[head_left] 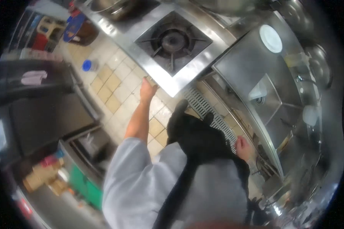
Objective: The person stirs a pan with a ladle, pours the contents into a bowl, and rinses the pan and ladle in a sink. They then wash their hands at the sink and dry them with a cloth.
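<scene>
My left hand (148,91) reaches down to the front edge of a steel gas stove (183,78). Its fingers are closed around a small part under that edge, which looks like a stove knob (151,80); the grip hides most of it. On the stove top, a round black burner (172,41) sits in a square recess, with no pot on it and no flame that I can see. My right hand (244,148) hangs low at my side, near the front of the steel sink counter. Its fingers are loosely bent and slightly blurred, and no object shows in them.
A steel sink counter (233,63) stands on the right, with a white plate (270,38) and a white strainer-like cone (258,91) on it. A floor drain grate (214,114) runs by my feet. A blue-lidded tub (87,65) stands on the tiles; dark cabinets (51,118) line the left.
</scene>
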Tool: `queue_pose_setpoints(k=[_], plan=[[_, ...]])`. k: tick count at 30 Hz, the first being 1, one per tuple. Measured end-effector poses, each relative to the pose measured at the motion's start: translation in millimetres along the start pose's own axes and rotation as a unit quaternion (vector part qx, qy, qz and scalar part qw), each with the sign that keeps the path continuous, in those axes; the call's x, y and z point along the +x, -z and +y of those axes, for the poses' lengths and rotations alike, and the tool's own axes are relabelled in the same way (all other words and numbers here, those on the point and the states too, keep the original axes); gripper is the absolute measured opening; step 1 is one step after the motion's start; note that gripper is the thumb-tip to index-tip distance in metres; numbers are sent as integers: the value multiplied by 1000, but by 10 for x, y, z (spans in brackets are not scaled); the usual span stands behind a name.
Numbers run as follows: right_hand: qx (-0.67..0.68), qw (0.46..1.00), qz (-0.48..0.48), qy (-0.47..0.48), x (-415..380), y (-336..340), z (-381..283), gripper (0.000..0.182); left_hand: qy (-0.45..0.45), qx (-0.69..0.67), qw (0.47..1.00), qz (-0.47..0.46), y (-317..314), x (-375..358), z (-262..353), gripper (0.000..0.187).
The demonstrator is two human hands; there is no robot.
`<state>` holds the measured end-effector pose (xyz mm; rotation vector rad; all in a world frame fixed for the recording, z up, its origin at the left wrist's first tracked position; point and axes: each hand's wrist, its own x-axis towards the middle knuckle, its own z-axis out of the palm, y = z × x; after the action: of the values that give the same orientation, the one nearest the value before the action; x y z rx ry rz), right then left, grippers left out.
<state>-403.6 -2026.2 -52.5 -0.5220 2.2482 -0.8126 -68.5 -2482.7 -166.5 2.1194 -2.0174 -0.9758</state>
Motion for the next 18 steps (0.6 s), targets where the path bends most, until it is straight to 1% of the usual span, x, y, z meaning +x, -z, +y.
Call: queue_pose_setpoints(k=[2,3,4,6,7,8,9,10,11,12,13,14,15,16,17,18], plan=[[62,998,9,-13,-208,-191,31,24,-50,-1,999,-15,-139,258,-181,76],[25,999,24,1,-273,-265,82,25,-126,-2,992,-23,-166,327,-230,68],[37,997,58,-24,-364,-288,53,25,-203,-5,979,-33,-193,385,-253,60],[-22,998,60,-28,-449,-348,-52,26,-240,40,967,-70,-282,573,-227,61],[-65,995,76,-10,-456,-338,-6,26,-260,52,960,-96,-363,750,-238,61],[-112,991,75,1,-538,-326,68,27,-343,55,936,-62,-477,885,-365,55],[-56,994,92,-29,-620,-306,-65,27,-417,54,907,-30,-608,976,-626,49],[0,993,107,-53,-723,-333,-207,27,-334,102,932,-97,-781,1175,-899,36],[17,989,121,-86,-814,-411,-126,26,-282,-49,953,-97,-1125,1467,-1232,25],[32,984,135,-114,-846,-468,-56,25,-277,-39,955,-101,-949,1396,-1122,25],[50,979,135,-145,-913,-509,-76,24,-139,-85,976,-147,-666,1166,-704,20],[51,978,131,-152,-968,-574,-66,24,2,-131,974,-187,-521,1020,-460,16],[69,974,128,-174,-1036,-594,-53,24,30,-123,964,-233,-502,1107,-527,24],[88,968,130,-198,-1096,-642,-16,24,28,-119,964,-238,-458,1127,-547,24],[74,973,128,-177,-1135,-681,20,24,-3,-151,950,-274,-399,1090,-517,24],[67,969,117,-206,-1188,-697,59,24,-34,-183,932,-312,-369,1025,-497,27]])
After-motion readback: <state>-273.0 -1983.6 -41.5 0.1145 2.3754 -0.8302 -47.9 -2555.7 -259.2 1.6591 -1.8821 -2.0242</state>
